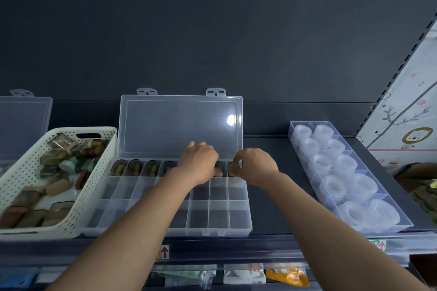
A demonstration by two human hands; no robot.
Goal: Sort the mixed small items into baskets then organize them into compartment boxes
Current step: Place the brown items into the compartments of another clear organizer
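A clear compartment box [217,220] lies open on the shelf, its lid [179,123] propped against the back wall. Small dark tape rolls [134,168] fill the back row of cells; the two front rows hold nothing. My left hand [201,160] reaches into a back-row cell, fingers curled down over a dark roll [218,168]. My right hand [255,165] pinches another dark roll [234,168] standing in the far right back cell. A white perforated basket [94,198] at the left holds several mixed brown and green rolls [56,163].
A clear divided tray [307,172] of white translucent tape rolls sits to the right. Another clear box lid [23,116] stands at the far left. A patterned box [406,111] leans at the right. Packaged goods [243,276] hang below the shelf edge.
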